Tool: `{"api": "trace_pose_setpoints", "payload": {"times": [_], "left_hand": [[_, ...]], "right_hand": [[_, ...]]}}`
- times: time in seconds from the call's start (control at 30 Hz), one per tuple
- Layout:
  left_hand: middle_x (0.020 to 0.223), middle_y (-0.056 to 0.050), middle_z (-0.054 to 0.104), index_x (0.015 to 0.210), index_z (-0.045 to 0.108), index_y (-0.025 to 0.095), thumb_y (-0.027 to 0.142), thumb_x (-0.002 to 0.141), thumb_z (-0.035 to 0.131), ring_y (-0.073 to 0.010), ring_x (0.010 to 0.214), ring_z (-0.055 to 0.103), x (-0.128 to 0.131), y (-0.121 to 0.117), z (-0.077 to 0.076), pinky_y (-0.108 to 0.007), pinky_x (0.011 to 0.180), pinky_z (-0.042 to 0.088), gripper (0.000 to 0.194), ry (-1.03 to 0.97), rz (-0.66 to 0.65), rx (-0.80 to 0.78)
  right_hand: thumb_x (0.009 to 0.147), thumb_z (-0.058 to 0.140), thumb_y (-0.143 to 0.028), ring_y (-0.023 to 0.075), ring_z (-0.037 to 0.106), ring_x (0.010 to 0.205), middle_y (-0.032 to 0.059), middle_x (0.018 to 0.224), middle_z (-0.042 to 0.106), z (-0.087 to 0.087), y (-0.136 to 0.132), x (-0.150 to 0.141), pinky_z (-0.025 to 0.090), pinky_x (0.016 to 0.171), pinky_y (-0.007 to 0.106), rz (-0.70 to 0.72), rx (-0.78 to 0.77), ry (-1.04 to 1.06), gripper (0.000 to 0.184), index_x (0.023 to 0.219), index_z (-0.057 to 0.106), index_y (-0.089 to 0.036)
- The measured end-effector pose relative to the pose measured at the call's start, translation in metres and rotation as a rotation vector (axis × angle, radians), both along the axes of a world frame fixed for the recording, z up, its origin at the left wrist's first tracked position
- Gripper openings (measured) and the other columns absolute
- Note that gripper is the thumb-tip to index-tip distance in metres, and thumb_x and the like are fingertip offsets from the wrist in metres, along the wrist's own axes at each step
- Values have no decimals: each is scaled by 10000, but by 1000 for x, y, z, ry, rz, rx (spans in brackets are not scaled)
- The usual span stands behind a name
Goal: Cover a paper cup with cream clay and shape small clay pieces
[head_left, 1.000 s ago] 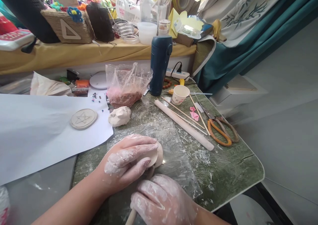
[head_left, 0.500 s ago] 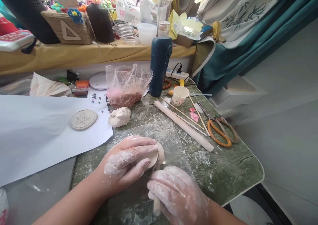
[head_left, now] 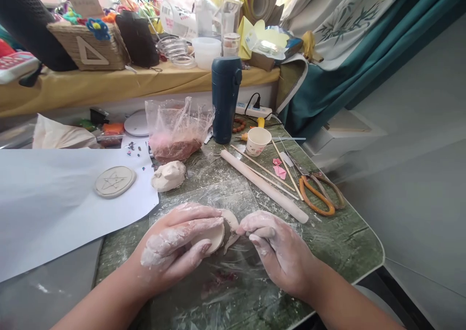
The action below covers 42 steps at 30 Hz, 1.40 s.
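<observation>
My left hand (head_left: 182,245), dusted with white powder, is cupped over a pale round clay disc (head_left: 214,239), its thumb and fingers steadying the edge. Curving around the disc's right side is a strip of trimmed clay (head_left: 230,221), with a gap between the two. My right hand (head_left: 280,252) has its fingers curled in, pinching the strip's end at the fingertips; the palm side is partly hidden. Under the clay lies a clear plastic sheet (head_left: 236,194). A lump of clay (head_left: 169,176) sits beyond my left hand.
White paper (head_left: 54,208) at left carries a clay disc with a star (head_left: 114,181). To the right lie a rolling pin (head_left: 265,187), thin sticks, a paper cup (head_left: 258,141) and scissors (head_left: 318,194). Behind stand a dark blue flask (head_left: 224,102) and a plastic bag (head_left: 178,136).
My right hand has moved up and away from me, from below the disc to its right side, and now meets the clay strip there. The left hand stays on the disc. The view has shifted slightly.
</observation>
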<state>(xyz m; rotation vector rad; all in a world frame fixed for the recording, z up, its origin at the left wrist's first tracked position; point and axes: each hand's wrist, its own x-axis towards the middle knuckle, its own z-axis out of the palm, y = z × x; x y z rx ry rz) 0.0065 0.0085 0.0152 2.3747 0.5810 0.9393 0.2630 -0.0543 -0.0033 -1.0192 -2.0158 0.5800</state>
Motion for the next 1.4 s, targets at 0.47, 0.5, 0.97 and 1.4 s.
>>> {"api": "trace_pose_setpoints", "payload": {"times": [0.47, 0.5, 0.97, 1.4], "left_hand": [[1261, -101, 716, 1278, 643, 213, 122, 892, 599, -230, 1160, 677, -6, 1, -6, -363, 1009, 547, 399, 48, 6, 1], [1259, -102, 717, 1277, 642, 210, 120, 893, 597, -228, 1158, 677, -6, 1, -6, -360, 1009, 545, 398, 41, 6, 4], [1228, -83, 733, 1244, 665, 230, 108, 905, 577, -199, 1126, 692, -1, -3, 2, -321, 961, 562, 370, 29, 31, 38], [1252, -84, 723, 1271, 640, 244, 122, 916, 569, -210, 1146, 680, -3, -2, -1, -357, 987, 557, 382, 53, 43, 62]], "right_hand": [[1031, 447, -234, 188, 657, 949, 32, 1041, 679, 32, 38, 21, 536, 866, 361, 62, -437, -17, 145, 1104, 571, -254], [1039, 432, -235, 179, 656, 944, 27, 1045, 674, 31, 36, 21, 534, 860, 355, 45, -450, 46, 154, 1095, 573, -258], [1034, 489, -235, 179, 667, 1001, 35, 1042, 685, -10, 2, 4, 561, 844, 335, -179, -384, 676, 148, 967, 620, -244], [989, 564, -271, 155, 652, 821, 20, 971, 655, -13, 6, 3, 558, 696, 302, -254, -464, 962, 111, 897, 611, -229]]}}
